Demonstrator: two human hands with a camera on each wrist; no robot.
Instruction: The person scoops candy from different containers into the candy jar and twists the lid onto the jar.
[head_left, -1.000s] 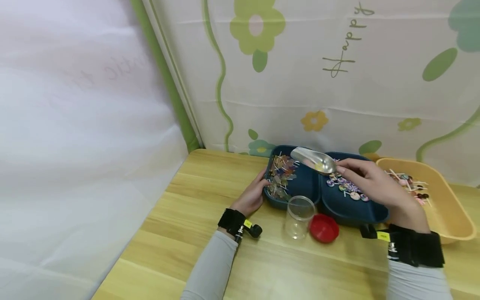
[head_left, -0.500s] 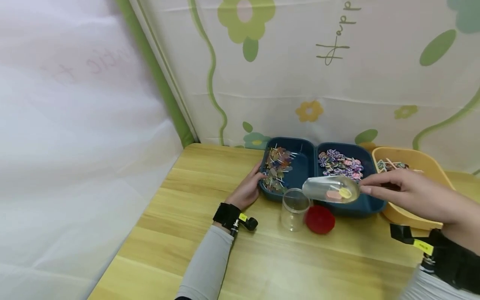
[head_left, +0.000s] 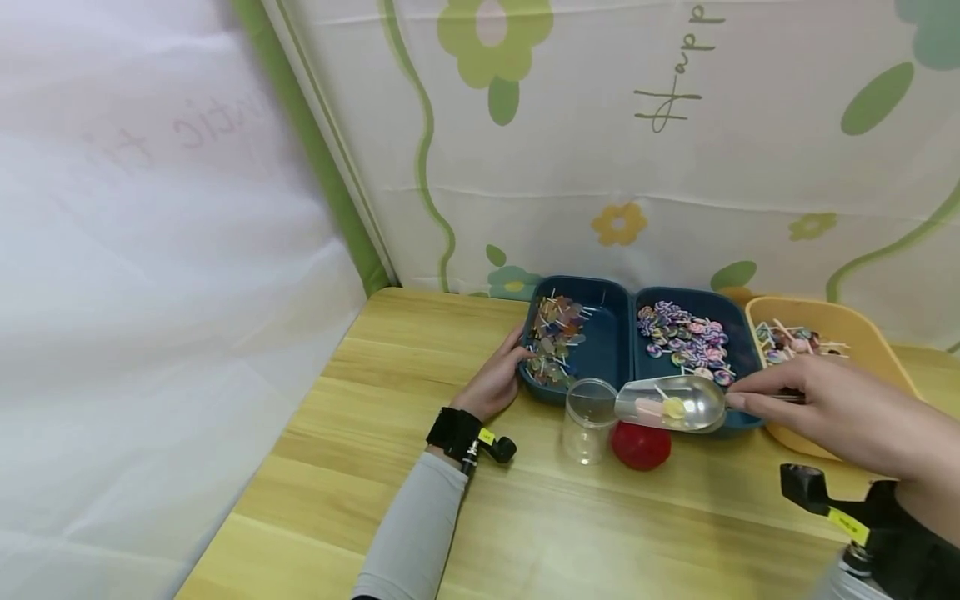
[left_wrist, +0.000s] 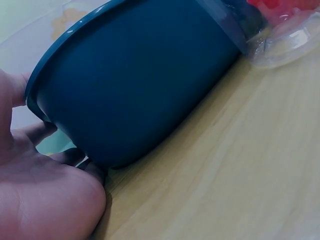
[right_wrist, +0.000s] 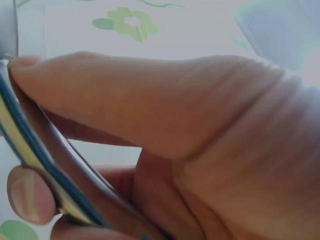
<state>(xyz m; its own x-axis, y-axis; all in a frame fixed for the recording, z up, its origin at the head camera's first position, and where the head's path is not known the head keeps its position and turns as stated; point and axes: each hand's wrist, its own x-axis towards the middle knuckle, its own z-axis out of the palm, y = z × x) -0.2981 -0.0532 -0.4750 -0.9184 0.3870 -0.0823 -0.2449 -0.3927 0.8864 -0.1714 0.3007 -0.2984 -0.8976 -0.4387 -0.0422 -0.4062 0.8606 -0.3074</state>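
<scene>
My right hand point(head_left: 847, 417) pinches the handle of a metal scoop point(head_left: 705, 404) between thumb and fingers. A pink piece and a yellow piece with a white stick point(head_left: 673, 407) lie in the scoop. Its mouth is right at the rim of a clear jar point(head_left: 583, 437), which stands upright before the blue two-compartment tray point(head_left: 609, 337). My left hand point(head_left: 491, 383) grips that tray's left end, thumb at the rim point(left_wrist: 75, 27) and fingers behind the wall. Small translucent pieces on sticks point(head_left: 557, 333) fill part of the left compartment; swirled lollipop-shaped pieces point(head_left: 682, 333) lie in the right one.
A red lid point(head_left: 641, 447) lies on the wooden table point(head_left: 547, 533) beside the jar, partly under the scoop in the head view. To the right stands a yellow tray point(head_left: 870, 337) with more stick pieces. A patterned curtain point(head_left: 570, 167) hangs close behind the trays.
The scoop has come from above the blue tray down toward me and to the right, its mouth now by the jar's rim. My left hand keeps its hold on the tray.
</scene>
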